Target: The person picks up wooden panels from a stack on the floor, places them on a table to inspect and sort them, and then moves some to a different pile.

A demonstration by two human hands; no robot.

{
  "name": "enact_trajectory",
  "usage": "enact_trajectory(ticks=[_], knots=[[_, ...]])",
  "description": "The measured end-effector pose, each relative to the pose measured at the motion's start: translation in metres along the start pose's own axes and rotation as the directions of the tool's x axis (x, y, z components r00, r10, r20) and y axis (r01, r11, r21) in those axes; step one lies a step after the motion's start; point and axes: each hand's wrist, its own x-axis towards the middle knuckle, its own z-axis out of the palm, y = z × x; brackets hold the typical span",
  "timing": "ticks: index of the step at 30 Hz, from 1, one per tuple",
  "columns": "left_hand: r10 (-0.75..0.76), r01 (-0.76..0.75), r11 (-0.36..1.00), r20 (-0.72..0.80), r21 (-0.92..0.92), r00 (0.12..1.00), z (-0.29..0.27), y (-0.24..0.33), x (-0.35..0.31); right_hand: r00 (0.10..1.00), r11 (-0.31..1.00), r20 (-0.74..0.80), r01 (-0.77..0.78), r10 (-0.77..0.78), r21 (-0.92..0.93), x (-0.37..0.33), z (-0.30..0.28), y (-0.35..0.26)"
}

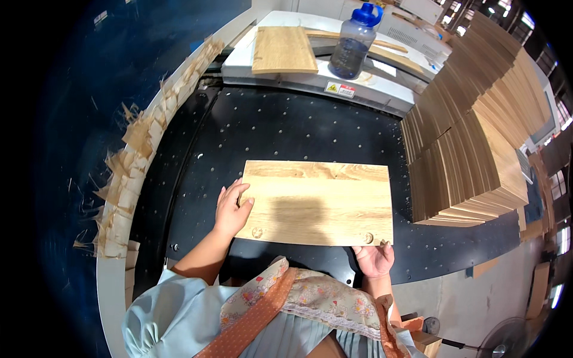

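A rectangular wood-grain board (316, 203) lies level in front of me over the black table, with two round holes near its close edge. My left hand (231, 207) grips its left edge, thumb on the top face and fingers along the side. At the close right corner my right hand (376, 258) holds the board from below, palm up, with its fingers partly hidden under it. A shadow falls across the middle of the board.
The black table (286, 125) is dotted with small studs. Tall stacks of boards (459, 167) stand on the right. At the back, a white machine ledge (239, 59) bears another board (283, 51) and a blue water bottle (352, 48). Torn tape (140, 137) lines the left rail.
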Motion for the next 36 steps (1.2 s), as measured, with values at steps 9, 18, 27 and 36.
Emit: enact_trajectory(ticks=[9, 18, 27, 36], knots=[[-0.023, 0.026, 0.997, 0.030, -0.072, 0.999, -0.003, 0.001, 0.001, 0.981, 0.993, -0.172, -0.102, 0.091, -0.056, 0.011, 0.013, 0.023], [0.053, -0.071, 0.990, 0.144, 0.122, 0.988, -0.009, -0.003, 0.004, 0.648, 0.692, -0.293, -0.718, 0.703, 0.072, -0.018, 0.008, -0.003], [0.111, -0.142, 0.964, 0.143, 0.226, 0.983, -0.006, -0.005, -0.002, 0.769, 0.225, -0.001, 0.187, -0.640, -0.956, 0.013, 0.107, -0.153], [0.121, -0.143, 0.976, 0.133, 0.165, 0.984, -0.007, -0.004, 0.000, 0.370, -0.487, 0.457, 0.014, -0.809, -0.873, 0.066, 0.086, -0.260]])
